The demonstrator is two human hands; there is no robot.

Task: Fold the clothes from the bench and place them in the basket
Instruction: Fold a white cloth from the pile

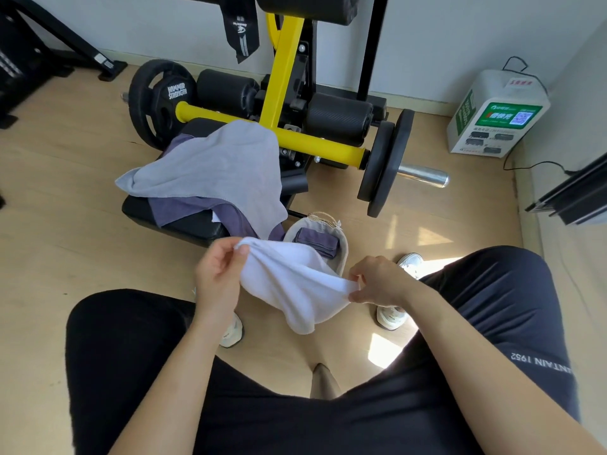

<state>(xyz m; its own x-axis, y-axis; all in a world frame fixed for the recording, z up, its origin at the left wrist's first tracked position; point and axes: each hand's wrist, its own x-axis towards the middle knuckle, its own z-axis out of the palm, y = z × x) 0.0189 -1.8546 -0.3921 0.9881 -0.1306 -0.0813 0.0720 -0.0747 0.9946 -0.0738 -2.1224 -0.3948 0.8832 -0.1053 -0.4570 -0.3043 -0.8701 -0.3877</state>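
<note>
A white cloth (295, 284) hangs between my two hands above the floor, in front of my knees. My left hand (218, 277) pinches its upper left corner and my right hand (377, 280) grips its right edge. Just behind it stands a small beige basket (343, 254) holding a folded purple garment (317, 243). On the black bench (190, 221) lie a grey cloth (213, 165) and, under it, a purple garment (226, 215) that droops off the bench edge toward the basket.
A yellow-framed weight machine (285, 93) with black plates (154, 103) stands behind the bench. A white and green box (496, 116) with a cable sits by the right wall. My white shoes (391, 316) rest on the wooden floor.
</note>
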